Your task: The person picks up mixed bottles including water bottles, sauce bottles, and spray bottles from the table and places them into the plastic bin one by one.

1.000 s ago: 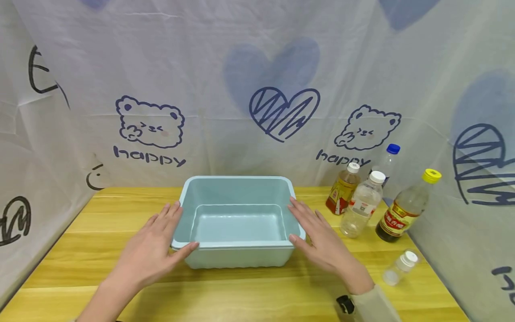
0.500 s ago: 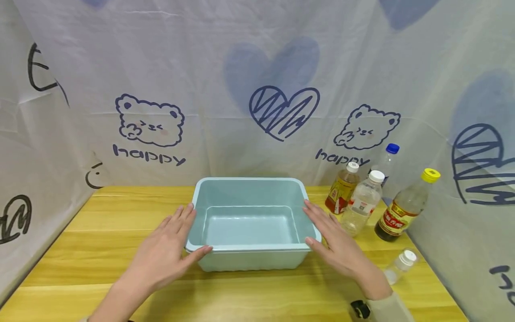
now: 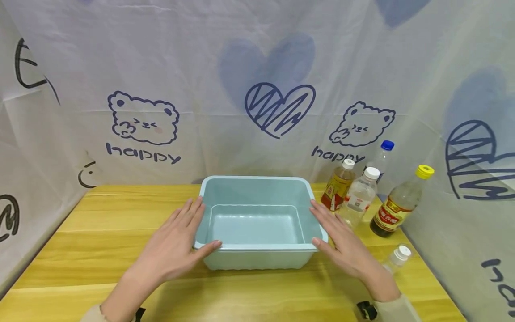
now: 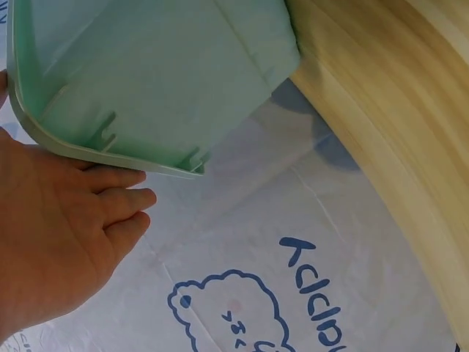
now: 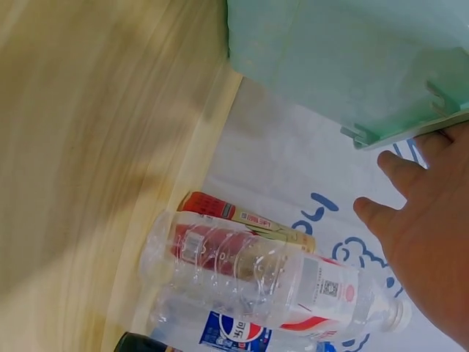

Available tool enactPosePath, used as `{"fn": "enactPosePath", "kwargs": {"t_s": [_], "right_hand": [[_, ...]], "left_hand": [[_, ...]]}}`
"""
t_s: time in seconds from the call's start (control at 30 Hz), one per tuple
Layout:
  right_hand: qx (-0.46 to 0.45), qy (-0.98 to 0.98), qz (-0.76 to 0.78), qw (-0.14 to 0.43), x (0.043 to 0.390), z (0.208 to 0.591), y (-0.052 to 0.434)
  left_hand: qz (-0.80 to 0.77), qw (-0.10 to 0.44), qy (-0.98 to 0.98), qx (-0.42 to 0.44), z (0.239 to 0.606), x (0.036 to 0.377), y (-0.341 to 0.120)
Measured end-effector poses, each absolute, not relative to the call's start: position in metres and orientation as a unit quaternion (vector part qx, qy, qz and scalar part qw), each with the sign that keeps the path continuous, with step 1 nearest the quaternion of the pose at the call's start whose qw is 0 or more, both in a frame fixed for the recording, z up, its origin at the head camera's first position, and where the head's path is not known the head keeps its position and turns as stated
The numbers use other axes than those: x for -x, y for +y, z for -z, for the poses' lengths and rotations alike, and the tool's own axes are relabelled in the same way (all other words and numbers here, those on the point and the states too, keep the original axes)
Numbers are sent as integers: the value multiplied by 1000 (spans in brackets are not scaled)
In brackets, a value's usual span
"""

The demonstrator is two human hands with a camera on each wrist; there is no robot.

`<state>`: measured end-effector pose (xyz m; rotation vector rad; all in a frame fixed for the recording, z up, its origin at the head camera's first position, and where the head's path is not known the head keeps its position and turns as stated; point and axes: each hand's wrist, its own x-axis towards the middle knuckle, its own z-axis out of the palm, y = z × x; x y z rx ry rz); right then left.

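Observation:
A light blue-green plastic bin stands upright on the wooden table, its inside bare. My left hand rests against its left side with extended fingers along the rim and the thumb at the front corner. On the opposite side, my right hand touches the right rim in the same way, thumb at the front edge. In the left wrist view the left hand lies along the outside of the rim. The right wrist view has the right hand at the rim with spread fingers.
Right of the bin stand several bottles: a brown-drink bottle, a clear white-capped bottle, a blue-capped bottle and a yellow-capped sauce bottle. A small white-capped jar is nearer. A printed cloth hangs behind the table.
The bin has slid to the right across the table with both hands staying against its sides. It now stands closer to the bottles. The head view has shifted slightly.

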<state>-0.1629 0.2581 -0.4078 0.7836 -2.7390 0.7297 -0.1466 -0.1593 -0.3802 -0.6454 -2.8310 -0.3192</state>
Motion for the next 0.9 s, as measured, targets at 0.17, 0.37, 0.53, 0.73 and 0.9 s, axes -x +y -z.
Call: {"fn": "enactPosePath", "kwargs": {"t_s": [0.17,0.37,0.53,0.73,0.9], "right_hand": [[-276,-921,-249,120,164,409,258],[-267,-909,-284,149,159,410,262],[-256,-897,-315,173,149,407,267],[-246,-874,-338,246,134,402,279],[-222,-865,-319,318,127,399,297]], "left_hand": [[118,96,-964,218,378,150,-157],[129,90,-964,216,376,152,-152],[128,91,-964,214,374,150,-150],[134,89,-964,211,377,147,-151],[137,91,-964,208,379,147,-153]]}}
